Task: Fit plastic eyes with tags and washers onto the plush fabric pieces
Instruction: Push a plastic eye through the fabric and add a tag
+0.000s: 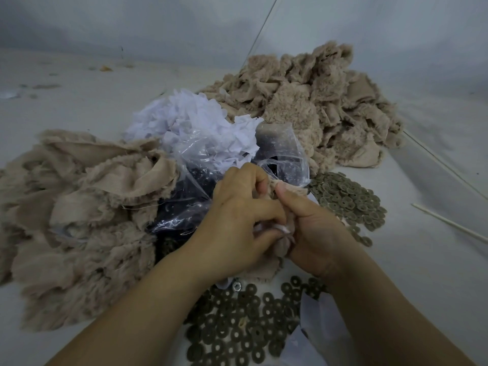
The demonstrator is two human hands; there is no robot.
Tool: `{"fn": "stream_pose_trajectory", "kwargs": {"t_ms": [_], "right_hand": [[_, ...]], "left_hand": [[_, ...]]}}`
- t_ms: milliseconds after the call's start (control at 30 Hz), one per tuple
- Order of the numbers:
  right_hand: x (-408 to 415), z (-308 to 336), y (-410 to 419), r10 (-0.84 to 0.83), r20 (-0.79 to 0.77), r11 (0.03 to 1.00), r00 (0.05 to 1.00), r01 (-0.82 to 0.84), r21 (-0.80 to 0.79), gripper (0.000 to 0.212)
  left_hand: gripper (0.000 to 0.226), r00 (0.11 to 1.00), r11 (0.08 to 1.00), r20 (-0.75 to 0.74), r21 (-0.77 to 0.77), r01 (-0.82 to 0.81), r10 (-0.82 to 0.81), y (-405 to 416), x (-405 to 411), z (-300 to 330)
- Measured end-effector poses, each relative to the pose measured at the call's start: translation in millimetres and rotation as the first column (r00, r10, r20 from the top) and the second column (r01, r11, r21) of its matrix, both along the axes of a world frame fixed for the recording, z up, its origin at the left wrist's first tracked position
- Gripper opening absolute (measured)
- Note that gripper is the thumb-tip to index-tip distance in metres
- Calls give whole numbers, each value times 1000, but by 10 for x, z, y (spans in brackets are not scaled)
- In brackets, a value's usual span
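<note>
A pale grey work surface [422, 260] runs back to a plain grey wall, strewn with heaps of beige plush pieces [324, 107], white tags [195, 120], a clear bag of black plastic eyes [184, 202] and scattered olive washers [245, 323]. At centre, the left hand [237, 220] and right hand [317, 233] both pinch one small plush piece [281, 244], fingers curled tight around it. Its bunched length runs roughly away from the person, far end toward the bag.

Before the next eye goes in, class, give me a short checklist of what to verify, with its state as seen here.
1. Plush piece gripped by both hands: left hand, right hand: ok.
2. White tag pinched against the plush: ok.
3. Washers close by: ok.
4. Bag of black eyes open: cannot tell.
5. Eye post through the fabric: cannot tell, hidden by fingers.
</note>
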State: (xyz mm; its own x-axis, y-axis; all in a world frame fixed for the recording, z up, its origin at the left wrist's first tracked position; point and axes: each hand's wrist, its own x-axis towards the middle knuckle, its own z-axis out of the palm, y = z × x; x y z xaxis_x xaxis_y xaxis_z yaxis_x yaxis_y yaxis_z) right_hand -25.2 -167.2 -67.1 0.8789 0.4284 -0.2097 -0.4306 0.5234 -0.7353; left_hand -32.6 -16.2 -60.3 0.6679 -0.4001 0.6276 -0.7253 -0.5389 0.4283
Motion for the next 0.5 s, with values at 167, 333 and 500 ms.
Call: {"fn": "stream_pose_trajectory", "kwargs": {"t_ms": [167, 333, 500], "right_hand": [[8, 11, 5, -62, -13, 995, 998, 60, -83, 47], [-15, 23, 39, -73, 4, 995, 997, 73, -74, 53], [-38, 33, 63, -37, -70, 999, 997, 40, 34, 43]], "left_hand": [[9, 952, 940, -285, -340, 5, -108, 4, -15, 67], [15, 898, 860, -411, -504, -82, -155, -62, -33, 56], [16, 891, 783, -426, -604, -152, -156, -101, -49, 14]]}}
